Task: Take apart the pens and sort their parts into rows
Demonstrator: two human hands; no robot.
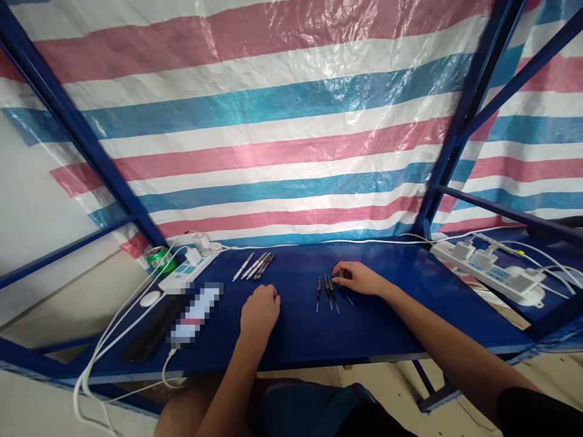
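My left hand [260, 309] rests on the blue table [355, 328] with its fingers curled into a loose fist; nothing shows in it. My right hand [357, 278] lies further back, fingers bent down onto a small dark pen part at the table surface. Just left of that hand lie several dark pen pieces [327, 292] in a row. A second group of several pens [255, 266], white and dark, lies near the back, above my left hand.
A white power strip [186, 273] with plugs and white cables sits at the back left, beside a green can [159, 258]. A dark phone [152, 331] and a blurred object lie left. Another power strip [489, 270] sits right. A striped tarp hangs behind.
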